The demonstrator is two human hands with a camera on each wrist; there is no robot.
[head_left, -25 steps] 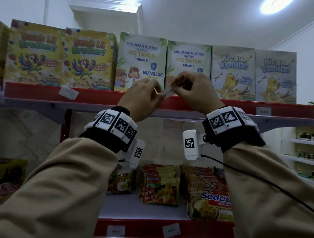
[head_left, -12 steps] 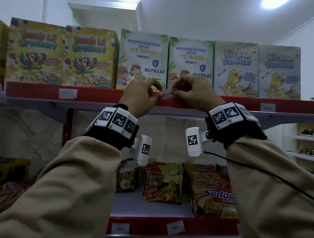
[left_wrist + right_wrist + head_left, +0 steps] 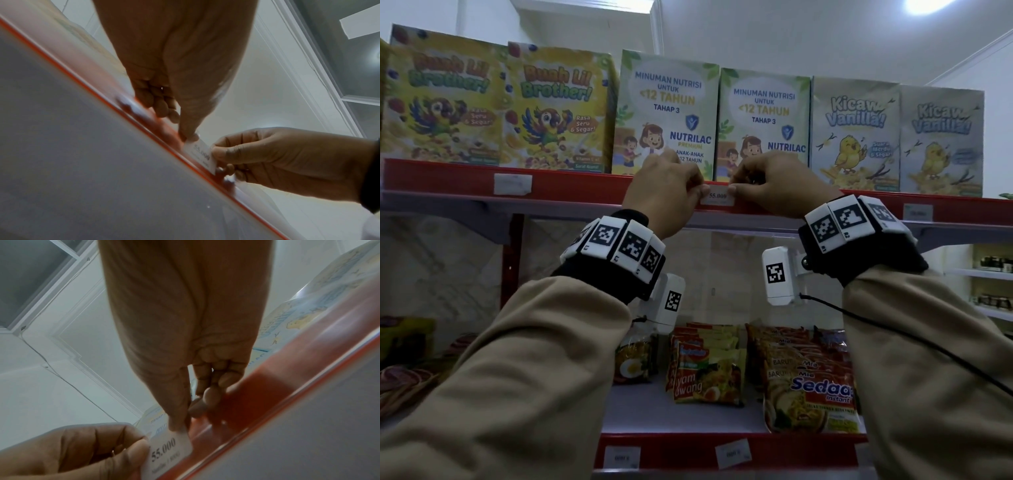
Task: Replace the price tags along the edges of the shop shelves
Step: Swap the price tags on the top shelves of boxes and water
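A white price tag (image 3: pixel 717 197) printed "55.000" lies against the red front edge (image 3: pixel 585 186) of the upper shelf, below the Nutrilac boxes (image 3: pixel 666 113). My left hand (image 3: pixel 700 192) pinches the tag's left end with thumb and forefinger, the other fingers curled. My right hand (image 3: pixel 732 187) pinches its right end. The left wrist view shows the tag (image 3: pixel 202 155) between my left hand (image 3: pixel 188 138) and my right hand (image 3: pixel 218 160). In the right wrist view my right hand (image 3: pixel 180 426) holds the top corner of the tag (image 3: pixel 166 454), and my left hand (image 3: pixel 141 449) holds its other side.
Other white tags sit on the same edge at the left (image 3: pixel 513 184) and right (image 3: pixel 917 211). Cereal boxes (image 3: pixel 500 106) and vanilla boxes (image 3: pixel 893 137) stand on the upper shelf. Noodle packs (image 3: pixel 808 383) lie on the lower shelf, whose edge carries two tags (image 3: pixel 621 457).
Both hands have lowered the tag from in front of the Nutrilac boxes onto the red shelf edge, where it now faces outward with the price readable.
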